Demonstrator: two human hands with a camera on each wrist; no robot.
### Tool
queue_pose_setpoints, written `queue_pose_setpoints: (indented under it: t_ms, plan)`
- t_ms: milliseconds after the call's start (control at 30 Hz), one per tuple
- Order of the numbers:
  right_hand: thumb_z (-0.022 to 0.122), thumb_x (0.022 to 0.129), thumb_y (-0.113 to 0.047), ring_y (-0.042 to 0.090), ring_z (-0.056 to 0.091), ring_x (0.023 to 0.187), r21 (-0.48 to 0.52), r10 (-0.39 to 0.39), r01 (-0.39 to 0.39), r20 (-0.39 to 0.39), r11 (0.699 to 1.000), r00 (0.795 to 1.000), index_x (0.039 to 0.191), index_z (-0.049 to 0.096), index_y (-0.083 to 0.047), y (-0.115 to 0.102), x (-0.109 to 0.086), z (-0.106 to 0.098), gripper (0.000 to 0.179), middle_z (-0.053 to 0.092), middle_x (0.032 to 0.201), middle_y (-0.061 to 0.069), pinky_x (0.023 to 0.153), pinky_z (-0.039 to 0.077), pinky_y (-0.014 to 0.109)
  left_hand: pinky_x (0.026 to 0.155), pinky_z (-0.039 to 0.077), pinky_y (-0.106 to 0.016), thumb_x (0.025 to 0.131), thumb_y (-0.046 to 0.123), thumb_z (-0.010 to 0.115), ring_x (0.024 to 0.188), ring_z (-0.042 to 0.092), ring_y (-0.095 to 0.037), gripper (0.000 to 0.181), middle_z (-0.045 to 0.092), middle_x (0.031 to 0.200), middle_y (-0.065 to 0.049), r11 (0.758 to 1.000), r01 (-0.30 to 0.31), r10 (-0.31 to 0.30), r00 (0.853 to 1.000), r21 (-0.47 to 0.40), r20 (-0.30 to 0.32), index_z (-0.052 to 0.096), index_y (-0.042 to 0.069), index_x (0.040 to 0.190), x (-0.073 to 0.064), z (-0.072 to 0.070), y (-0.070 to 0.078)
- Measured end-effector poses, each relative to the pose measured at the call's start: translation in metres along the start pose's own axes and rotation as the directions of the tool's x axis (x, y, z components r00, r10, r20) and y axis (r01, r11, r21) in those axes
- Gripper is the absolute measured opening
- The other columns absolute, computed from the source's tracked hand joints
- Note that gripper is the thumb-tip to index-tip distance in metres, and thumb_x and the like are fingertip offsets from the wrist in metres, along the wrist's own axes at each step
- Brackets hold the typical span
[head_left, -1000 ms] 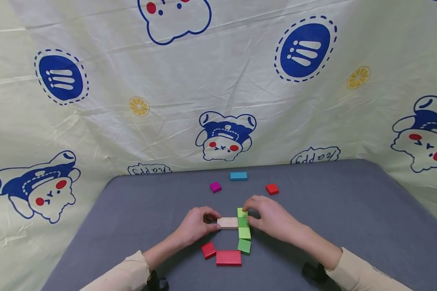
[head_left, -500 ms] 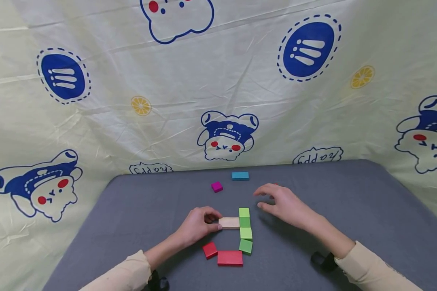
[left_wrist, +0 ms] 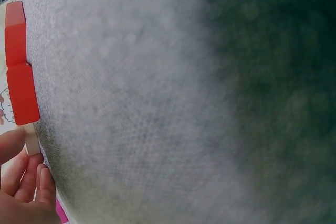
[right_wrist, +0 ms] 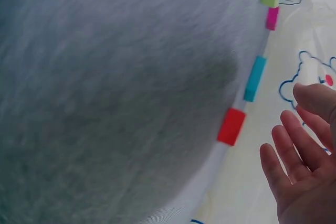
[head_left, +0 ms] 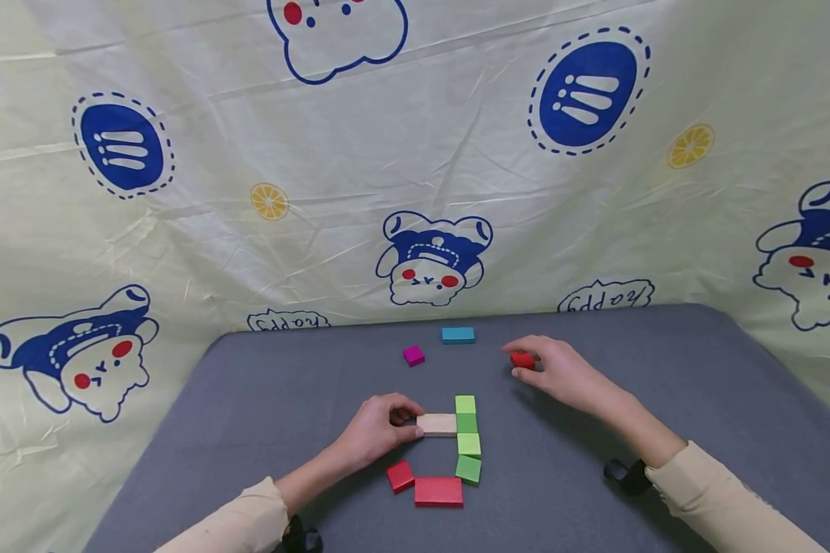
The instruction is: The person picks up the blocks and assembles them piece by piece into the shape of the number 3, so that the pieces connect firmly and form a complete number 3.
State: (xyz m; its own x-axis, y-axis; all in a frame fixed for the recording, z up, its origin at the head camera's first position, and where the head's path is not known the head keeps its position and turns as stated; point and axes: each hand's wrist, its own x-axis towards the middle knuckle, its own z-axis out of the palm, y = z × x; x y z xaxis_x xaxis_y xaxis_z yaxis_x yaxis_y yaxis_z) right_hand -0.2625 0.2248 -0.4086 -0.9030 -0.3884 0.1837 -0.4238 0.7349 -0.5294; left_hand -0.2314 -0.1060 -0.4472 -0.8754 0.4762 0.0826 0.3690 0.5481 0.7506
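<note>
My left hand (head_left: 376,427) pinches the left end of a plain wooden block (head_left: 437,425) between thumb and fingers, in the head view. That block's right end meets a column of light and darker green blocks (head_left: 467,445). In the left wrist view, the wooden block (left_wrist: 32,141) shows beyond the thumb, near two red blocks (left_wrist: 23,94). Toward the back right, my right hand (head_left: 560,374) reaches over a small red block (head_left: 522,359), its thumb and fingers spread to either side. The right wrist view shows these fingers (right_wrist: 294,150) apart from the red block (right_wrist: 231,127).
A large red block (head_left: 439,491) and a smaller tilted red block (head_left: 400,477) lie at the column's near end. Farther back on the grey table (head_left: 283,384) are a magenta block (head_left: 413,355) and a blue block (head_left: 459,336). A printed curtain (head_left: 318,153) hangs behind.
My right hand has left the green column and moved back and right to the small red block. My left hand has stayed on the wooden block.
</note>
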Motion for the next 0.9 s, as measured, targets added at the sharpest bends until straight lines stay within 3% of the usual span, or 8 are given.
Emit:
queue_pose_setpoints:
  t_ms: [200, 500, 900]
  plan:
    - [0.071, 0.090, -0.009, 0.034, 0.057, 0.113, -0.046, -0.014, 0.015, 0.009, 0.999, 1.000, 0.127, 0.064, -0.007, 0.015, 0.006, -0.003, 0.038, 0.063, 0.124, 0.011, 0.092, 0.046, 0.055, 0.080, 0.049, -0.029, 0.085, 0.013, 0.078, 0.089, 0.058, -0.016, 0.022, 0.065, 0.100, 0.003, 1.000, 0.009, -0.009, 1.000, -0.004, -0.001, 0.073, 0.013, 0.106, -0.001, 0.000, 0.001]
    - [0.068, 0.090, -0.003, 0.038, 0.055, 0.118, -0.035, -0.030, 0.032, 0.058, 0.999, 0.998, 0.125, 0.064, -0.003, 0.035, 0.013, -0.007, 0.035, 0.062, 0.126, 0.015, 0.094, 0.044, 0.056, 0.082, 0.050, -0.032, 0.085, 0.014, 0.077, 0.090, 0.058, -0.016, 0.021, 0.065, 0.101, 0.003, 1.000, 0.017, -0.017, 1.000, -0.006, -0.005, 0.073, 0.013, 0.106, -0.001, 0.001, 0.001]
    - [0.069, 0.090, -0.007, 0.034, 0.056, 0.111, -0.007, 0.041, -0.041, 0.145, 0.999, 0.989, 0.127, 0.063, -0.004, 0.053, 0.022, -0.006, 0.038, 0.061, 0.124, 0.018, 0.092, 0.045, 0.054, 0.082, 0.050, -0.032, 0.086, 0.014, 0.077, 0.090, 0.058, -0.014, 0.021, 0.065, 0.101, 0.004, 1.000, 0.009, -0.009, 1.000, -0.005, -0.001, 0.073, 0.013, 0.106, 0.000, 0.001, 0.000]
